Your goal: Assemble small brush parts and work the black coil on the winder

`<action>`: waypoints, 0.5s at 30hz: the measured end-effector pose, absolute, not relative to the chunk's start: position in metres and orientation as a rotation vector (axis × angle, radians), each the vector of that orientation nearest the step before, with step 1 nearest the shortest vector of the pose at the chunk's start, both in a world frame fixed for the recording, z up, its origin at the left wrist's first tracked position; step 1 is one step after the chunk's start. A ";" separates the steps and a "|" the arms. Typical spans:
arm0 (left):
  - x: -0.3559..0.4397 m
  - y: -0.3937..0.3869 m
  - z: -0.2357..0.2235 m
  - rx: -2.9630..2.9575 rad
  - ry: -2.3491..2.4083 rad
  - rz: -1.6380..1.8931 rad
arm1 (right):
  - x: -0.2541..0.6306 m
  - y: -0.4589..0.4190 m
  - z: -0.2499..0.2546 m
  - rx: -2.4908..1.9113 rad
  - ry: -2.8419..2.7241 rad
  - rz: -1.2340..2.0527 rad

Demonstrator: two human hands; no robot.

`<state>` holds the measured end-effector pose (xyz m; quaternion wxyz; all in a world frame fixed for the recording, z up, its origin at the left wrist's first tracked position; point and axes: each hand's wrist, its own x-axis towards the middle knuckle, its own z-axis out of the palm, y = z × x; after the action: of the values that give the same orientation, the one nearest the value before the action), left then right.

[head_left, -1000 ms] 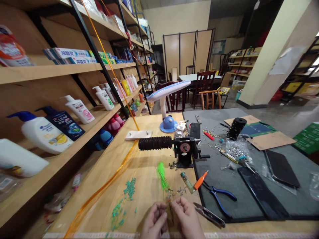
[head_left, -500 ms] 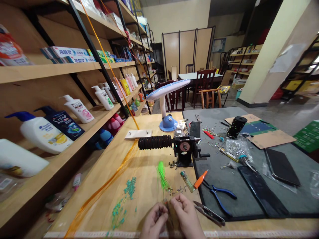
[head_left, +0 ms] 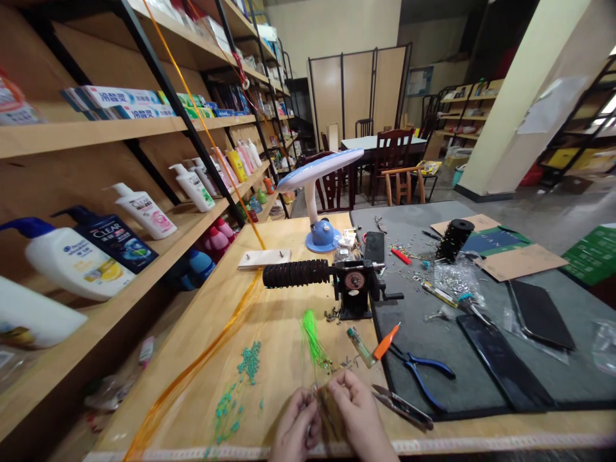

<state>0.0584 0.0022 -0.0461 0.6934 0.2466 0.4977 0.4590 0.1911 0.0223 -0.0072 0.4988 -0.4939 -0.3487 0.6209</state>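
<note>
My left hand (head_left: 297,428) and my right hand (head_left: 356,417) are close together at the near edge of the wooden table (head_left: 283,308), fingers pinched on small pieces between them that I cannot make out. Just beyond them lies a bundle of bright green strands (head_left: 312,337) with tiny metal bits at its near end. Teal beads (head_left: 250,362) are scattered to the left of my hands. A lighter (head_left: 360,339) and an orange-handled tool (head_left: 386,341) lie to the upper right of my right hand.
A black hand-crank winder (head_left: 353,289) with a dark coil (head_left: 294,274) stands mid-table, a blue desk lamp (head_left: 321,192) behind it. Blue pliers (head_left: 423,372) and clippers (head_left: 402,406) lie on the grey mat (head_left: 481,301). Orange strands (head_left: 206,359) run from the shelves of bottles (head_left: 115,237) at left.
Both hands have drawn slightly nearer to each other and stay pinched at the table edge. The camera view has shifted a little; things on the table have not moved.
</note>
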 end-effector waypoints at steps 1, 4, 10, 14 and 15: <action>0.058 0.002 -0.045 0.540 1.099 1.016 | 0.191 0.022 -0.008 -1.194 -0.839 1.498; 0.058 0.003 -0.042 0.524 1.065 0.999 | 0.190 0.022 -0.011 -1.206 -0.826 1.493; 0.057 0.005 -0.039 0.543 1.052 0.997 | 0.190 0.024 -0.018 -1.197 -0.856 1.513; 0.055 0.004 -0.040 0.554 1.057 0.983 | 0.189 0.026 -0.013 -1.198 -0.863 1.506; 0.054 0.004 -0.040 0.551 1.058 0.983 | 0.188 0.026 -0.011 -1.200 -0.861 1.506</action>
<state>0.0543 0.0041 -0.0400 0.7159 0.2488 0.4781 0.4439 0.1880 0.0260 -0.0114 0.4934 -0.4947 -0.3550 0.6211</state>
